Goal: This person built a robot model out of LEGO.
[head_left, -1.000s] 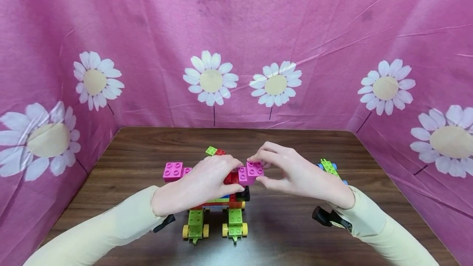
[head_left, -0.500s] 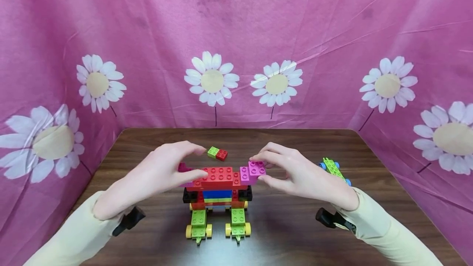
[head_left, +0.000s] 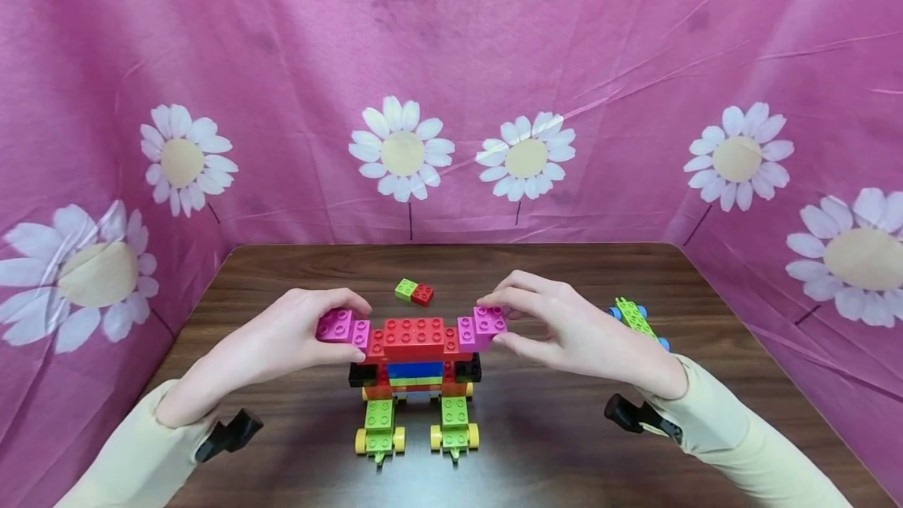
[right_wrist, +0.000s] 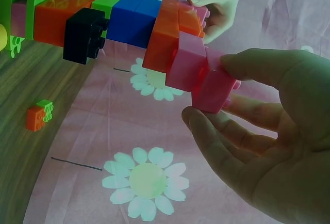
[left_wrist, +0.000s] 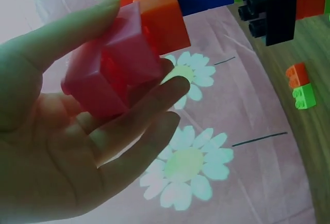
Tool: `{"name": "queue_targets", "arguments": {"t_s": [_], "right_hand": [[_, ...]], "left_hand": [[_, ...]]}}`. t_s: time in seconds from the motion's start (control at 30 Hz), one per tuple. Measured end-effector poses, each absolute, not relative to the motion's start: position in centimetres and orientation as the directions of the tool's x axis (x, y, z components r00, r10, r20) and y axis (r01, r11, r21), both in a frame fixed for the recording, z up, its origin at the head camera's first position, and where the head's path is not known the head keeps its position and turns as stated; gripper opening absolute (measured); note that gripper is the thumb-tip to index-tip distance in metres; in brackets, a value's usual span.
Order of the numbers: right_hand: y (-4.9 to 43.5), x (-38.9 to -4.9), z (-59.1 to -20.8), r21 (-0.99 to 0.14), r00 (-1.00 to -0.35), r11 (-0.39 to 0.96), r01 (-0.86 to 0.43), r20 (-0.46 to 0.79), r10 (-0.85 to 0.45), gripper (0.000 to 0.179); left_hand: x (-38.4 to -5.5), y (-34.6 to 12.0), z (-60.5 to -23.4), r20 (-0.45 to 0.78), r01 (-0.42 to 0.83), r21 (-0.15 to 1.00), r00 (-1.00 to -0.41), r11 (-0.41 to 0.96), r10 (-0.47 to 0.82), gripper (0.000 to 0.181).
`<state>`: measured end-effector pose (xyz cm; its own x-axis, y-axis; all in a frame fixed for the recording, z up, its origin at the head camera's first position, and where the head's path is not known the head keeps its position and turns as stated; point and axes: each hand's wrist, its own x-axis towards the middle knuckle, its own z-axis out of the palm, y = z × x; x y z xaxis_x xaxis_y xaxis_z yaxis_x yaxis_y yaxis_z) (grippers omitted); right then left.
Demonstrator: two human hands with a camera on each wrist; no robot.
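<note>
A toy brick figure stands on the table, its red brick top (head_left: 414, 335) running sideways over a blue brick (head_left: 415, 370). Stepped pink bricks stick out at both ends. My left hand (head_left: 278, 339) grips the left pink bricks (head_left: 335, 324), thumb on the near side and fingers behind, as the left wrist view confirms. At the opposite end my right hand (head_left: 564, 332) pinches the upper right pink brick (head_left: 490, 320) between thumb and fingertips. Black bricks (head_left: 363, 374) jut out below the red layer. Two green wheeled bases (head_left: 379, 415) with yellow wheels carry the figure.
Behind the figure lie a green brick (head_left: 406, 289) and a red brick (head_left: 423, 294), side by side. A green wheeled base (head_left: 636, 320) with blue wheels sits to the right. Pink cloth with daisies (head_left: 451, 38) surrounds the wooden table (head_left: 550, 445) at the back and sides.
My left hand has left the middle of the red top, moved left and taken hold of the left pink bricks. The right hand stays at the right pink brick.
</note>
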<state>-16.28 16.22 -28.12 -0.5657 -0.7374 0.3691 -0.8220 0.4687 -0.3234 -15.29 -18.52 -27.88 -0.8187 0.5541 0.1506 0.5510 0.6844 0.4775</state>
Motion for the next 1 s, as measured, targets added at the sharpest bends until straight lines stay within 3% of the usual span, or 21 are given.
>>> {"name": "queue_targets", "arguments": {"t_s": [0.37, 0.63, 0.87, 1.0], "right_hand": [[16.5, -16.8, -28.2, -0.347, -0.552, 0.434, -0.831, 0.419, -0.721, 0.037], [16.4, -20.0, -29.0, -0.374, -0.607, 0.477, -0.795, 0.495, -0.622, 0.033], [14.4, -26.4, -34.8, -0.544, -0.731, 0.497, -0.676, 0.408, -0.548, 0.025], [12.8, -29.4, -39.3, -0.581, -0.778, 0.539, -0.61, 0.311, -0.546, 0.029]], "left_hand": [[-15.5, -19.3, -29.0, 0.094, 0.471, 0.619, -0.84, 0.629, 0.535, 0.038], [-15.7, -19.5, -30.1, 0.076, 0.4, 0.696, -0.867, 0.597, 0.492, 0.039], [-16.0, -19.7, -31.1, 0.006, 0.289, 0.826, -0.864, 0.484, 0.504, 0.044], [-16.3, -19.8, -32.2, -0.008, 0.257, 0.872, -0.843, 0.416, 0.538, 0.044]]}}
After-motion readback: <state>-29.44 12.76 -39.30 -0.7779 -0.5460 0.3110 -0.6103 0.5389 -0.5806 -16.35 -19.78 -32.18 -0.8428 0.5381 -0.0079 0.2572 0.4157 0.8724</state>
